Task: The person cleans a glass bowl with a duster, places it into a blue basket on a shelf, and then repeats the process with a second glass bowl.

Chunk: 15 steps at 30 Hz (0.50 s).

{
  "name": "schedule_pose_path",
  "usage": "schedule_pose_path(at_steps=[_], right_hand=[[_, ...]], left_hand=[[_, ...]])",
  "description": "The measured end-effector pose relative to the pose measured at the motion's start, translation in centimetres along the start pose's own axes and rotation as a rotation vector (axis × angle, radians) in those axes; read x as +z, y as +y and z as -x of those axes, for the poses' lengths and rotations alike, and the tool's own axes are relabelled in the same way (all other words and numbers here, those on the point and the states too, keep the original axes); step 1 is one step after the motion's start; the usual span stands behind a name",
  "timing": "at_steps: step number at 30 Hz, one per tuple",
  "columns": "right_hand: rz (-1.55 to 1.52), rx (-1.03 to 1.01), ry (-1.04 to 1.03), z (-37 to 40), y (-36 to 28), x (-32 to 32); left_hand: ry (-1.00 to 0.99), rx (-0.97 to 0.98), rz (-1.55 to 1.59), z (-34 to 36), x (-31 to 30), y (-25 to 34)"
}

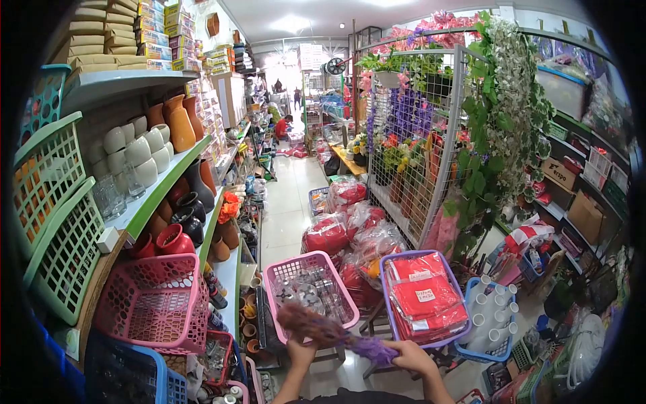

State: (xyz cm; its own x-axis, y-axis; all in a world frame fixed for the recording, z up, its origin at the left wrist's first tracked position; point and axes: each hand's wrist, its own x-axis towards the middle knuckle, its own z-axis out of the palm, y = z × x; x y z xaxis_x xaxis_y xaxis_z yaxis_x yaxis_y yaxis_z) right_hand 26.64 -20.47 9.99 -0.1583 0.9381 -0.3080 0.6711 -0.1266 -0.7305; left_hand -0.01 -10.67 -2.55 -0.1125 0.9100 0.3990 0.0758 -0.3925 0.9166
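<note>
A feather duster [323, 328], brown at one end and purple at the other, is held level in front of me and is partly blurred. My right hand [412, 357] is closed around its purple end. At the brown end my left hand [301, 351] is closed against the feathers, its fingertips partly hidden by them. Just behind the duster stands a pink basket [270, 286] of clear glass-like pieces. To the right, a purple basket [389, 286] holds red packets in clear plastic with white labels.
A light blue basket [501, 353] of white cups stands at right. Red bundles in plastic [326, 232] crowd the aisle beside a wire mesh rack [410, 135]. Shelves [151, 202] with vases run along the left, an empty pink basket [151, 303] below. Farther down the aisle a person in red [282, 128] is low to the floor.
</note>
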Motion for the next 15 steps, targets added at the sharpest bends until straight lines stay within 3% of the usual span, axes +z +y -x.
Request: schedule_pose_path(at_steps=[3, 4, 6, 8, 10, 11, 14, 15], right_hand=[[-0.168, 0.038, 0.122, -0.2, 1.1, 0.0], [-0.163, 0.033, 0.127, -0.5, 1.7, -0.1], [-0.152, -0.246, 0.142, -0.3, 3.5, 0.0], [-0.105, -0.181, 0.057, 0.8, 3.6, -1.0], [-0.209, 0.01, 0.16, 2.4, 2.8, -2.0], [-0.213, -0.013, 0.23, 2.8, 3.2, -2.4], [-0.123, -0.055, 0.22, 4.1, 6.0, -3.1], [-0.228, -0.13, 0.182, 4.7, 7.3, -3.2]], left_hand=[[0.066, -0.183, -0.067, 0.1, 1.1, 3.3], [0.069, -0.176, -0.062, -0.1, 1.6, 3.4], [0.14, -0.118, 0.001, 0.4, 2.5, 3.4], [0.031, -0.023, 0.104, 0.9, 2.6, 0.9], [0.034, -0.084, -0.103, 1.9, 3.1, 0.3], [0.085, -0.066, 0.04, 2.1, 4.2, 3.3], [0.138, 0.075, 0.066, 3.1, 5.9, 3.3], [0.138, 0.075, 0.066, 3.6, 6.1, 3.5]])
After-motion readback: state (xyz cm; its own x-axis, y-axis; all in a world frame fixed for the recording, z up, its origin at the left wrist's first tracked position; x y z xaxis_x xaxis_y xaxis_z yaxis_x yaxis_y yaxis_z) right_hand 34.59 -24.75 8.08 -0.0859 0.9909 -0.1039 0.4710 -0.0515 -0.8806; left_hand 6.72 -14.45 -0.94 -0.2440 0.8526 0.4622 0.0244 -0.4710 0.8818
